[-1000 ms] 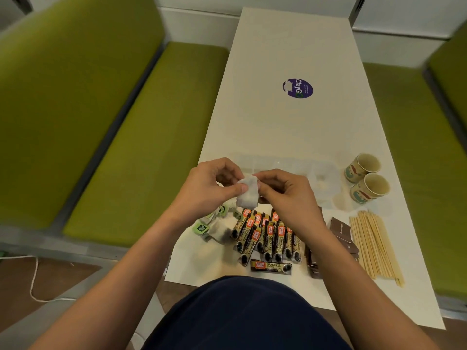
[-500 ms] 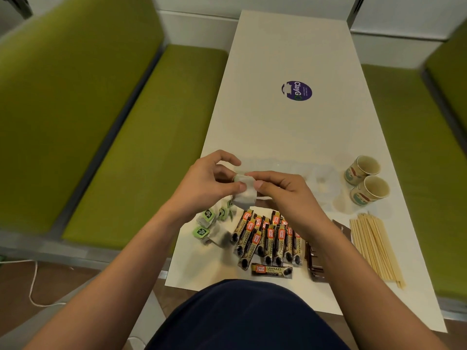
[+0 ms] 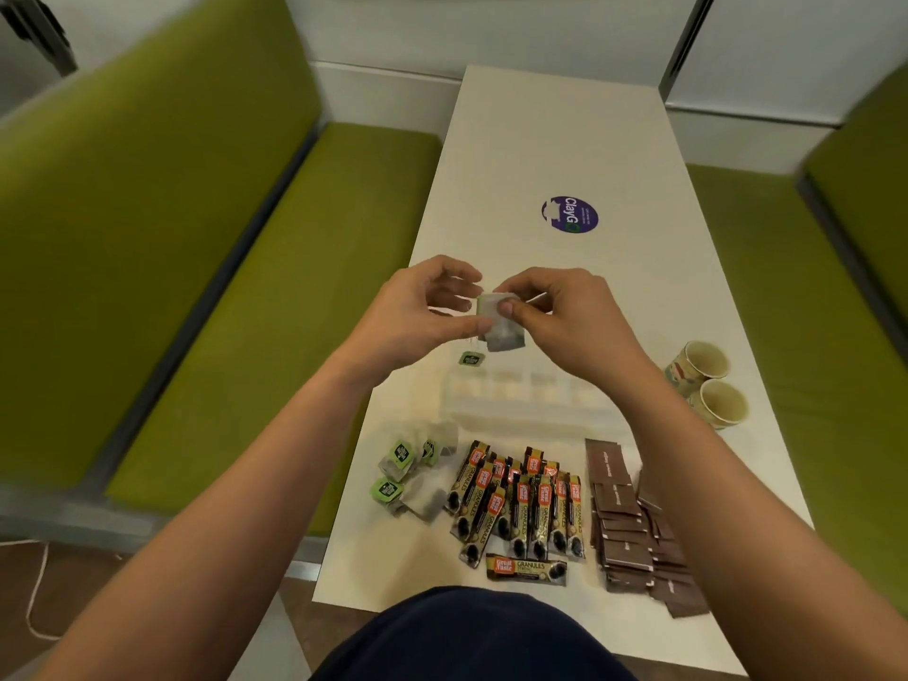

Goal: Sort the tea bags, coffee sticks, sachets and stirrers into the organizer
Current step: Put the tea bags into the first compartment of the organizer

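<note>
Head view: tea bag (image 3: 498, 326) held in the air above the desk (image 3: 540, 154), beyond the clear organizer (image 3: 530, 393). Right hand (image 3: 575, 317) pinches its top edge between thumb and forefinger. Left hand (image 3: 412, 312) pinches its left edge, other fingers (image 3: 457, 282) loosely curled. Green tag (image 3: 471, 358) dangles below on a string. Along near edge, left to right: loose tea bags (image 3: 412, 479), coffee sticks (image 3: 521, 508), brown sachets (image 3: 634, 523). Two cups (image 3: 707, 380) right of organizer.

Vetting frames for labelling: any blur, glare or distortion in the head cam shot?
Head view: wide-angle bend bows the table edges; the clear organizer washes out against the white top, its compartments barely readable; the held tea bag looks slightly soft; print on the coffee sticks is legible; the green bench on the left is smeared.
</note>
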A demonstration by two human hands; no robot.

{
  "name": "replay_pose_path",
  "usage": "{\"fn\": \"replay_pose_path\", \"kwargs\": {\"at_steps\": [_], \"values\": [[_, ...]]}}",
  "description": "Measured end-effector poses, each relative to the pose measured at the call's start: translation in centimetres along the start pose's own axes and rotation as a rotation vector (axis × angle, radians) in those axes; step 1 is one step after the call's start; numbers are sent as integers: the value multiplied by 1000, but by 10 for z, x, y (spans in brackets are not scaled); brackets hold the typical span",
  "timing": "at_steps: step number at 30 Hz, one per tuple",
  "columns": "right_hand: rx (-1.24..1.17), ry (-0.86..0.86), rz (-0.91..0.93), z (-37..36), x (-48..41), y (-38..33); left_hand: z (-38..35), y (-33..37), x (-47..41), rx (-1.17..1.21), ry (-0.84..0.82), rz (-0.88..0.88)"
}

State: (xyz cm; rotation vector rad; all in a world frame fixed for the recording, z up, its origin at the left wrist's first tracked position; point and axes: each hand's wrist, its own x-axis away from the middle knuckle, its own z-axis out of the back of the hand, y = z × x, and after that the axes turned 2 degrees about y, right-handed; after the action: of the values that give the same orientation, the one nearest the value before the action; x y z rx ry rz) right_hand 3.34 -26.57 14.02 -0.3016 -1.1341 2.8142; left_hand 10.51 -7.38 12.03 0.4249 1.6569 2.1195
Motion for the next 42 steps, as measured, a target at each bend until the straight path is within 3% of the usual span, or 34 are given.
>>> {"fn": "replay_pose_path", "kwargs": {"at_steps": [11,23,29,38,42], "values": [[-12,-10,-51,-38,-15,38,-3,-75,17,-192,153,217],[17,-104,-194,-92,-20,75,-32,-108,16,-147,176,344],[1,-35,-254,-105,-20,76,-33,-112,16,-111,177,367],[412,116,-48,-125,-4,85,-32,-109,14,-98,162,381],[478,171,-58,-128,-5,85,-31,-108,15,-92,160,384]]}}
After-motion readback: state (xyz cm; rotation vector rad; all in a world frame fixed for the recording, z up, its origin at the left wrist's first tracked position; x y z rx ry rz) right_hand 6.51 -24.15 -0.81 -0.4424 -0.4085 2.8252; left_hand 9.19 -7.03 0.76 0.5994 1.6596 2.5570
